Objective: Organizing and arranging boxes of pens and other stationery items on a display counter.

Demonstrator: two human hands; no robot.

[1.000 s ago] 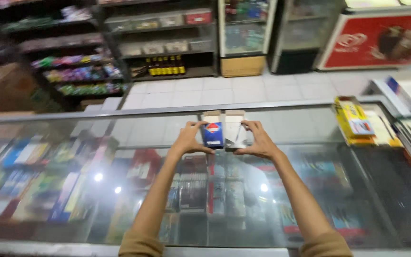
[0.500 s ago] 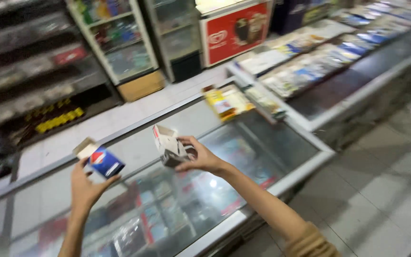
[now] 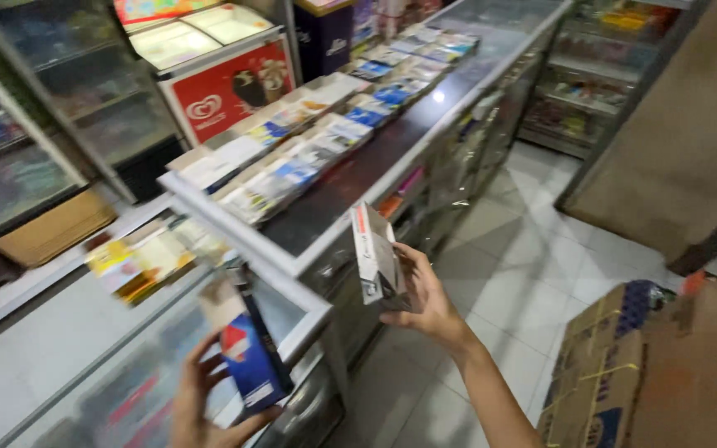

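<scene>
We now hold the two packs well apart, where a second ago they were pressed side by side over the middle of the glass desk. The left hand [image 3: 201, 406], low at the bottom edge of the view, is wrapped around the blue pack [image 3: 251, 365], its flap open at the top. The pack is tilted and blurred with motion, and it hangs over the near corner of the glass desk [image 3: 60, 348]. The right hand [image 3: 421, 299] has swung out to the right and grips the white pack [image 3: 375, 255] from behind, thumb and fingers closed on its edges. This pack stands nearly upright, over the tiled floor [image 3: 524, 282] beside the desk corner.

Our view has turned right as well. The shelves of goods that faced us are gone, and we now look along a second desk [image 3: 358, 178] that runs away from the corner, with small packets laid out in rows on its top. A red freezer chest [image 3: 226, 83] stands behind it. Brown cardboard cartons [image 3: 649, 373] are stacked on the floor at our lower right.

As we judge it, the pairing of the two packs is over and each hand carries its own. Whether the white pack's flap is open we cannot say for certain, as that end is smeared.
</scene>
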